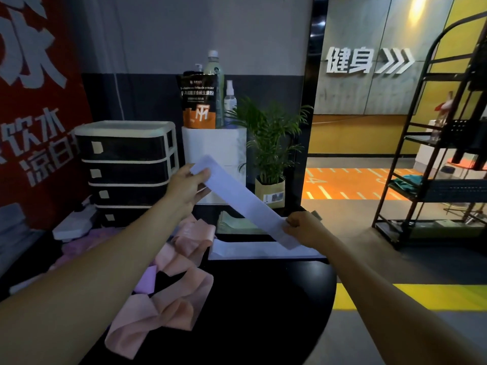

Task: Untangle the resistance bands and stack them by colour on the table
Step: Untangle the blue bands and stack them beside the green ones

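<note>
Black bench [263,299] below my arms. Pink bands [163,306] still in messy heap on bench, purple band [145,281] poking out under them. White pile [263,250] and green pile [234,223] already lie flat behind. White band [245,200] up in air, pulled straight. My left hand [188,187] pinches top end, my right hand [305,229] pinches low end. More purple at left too dark to tell.

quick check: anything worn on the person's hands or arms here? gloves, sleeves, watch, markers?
Nothing worn that shows. The left hand and right hand are bare, no gloves or rings visible. Both forearms are bare to the frame edge: no sleeves, watch, bands, cables or markers in view.
</note>
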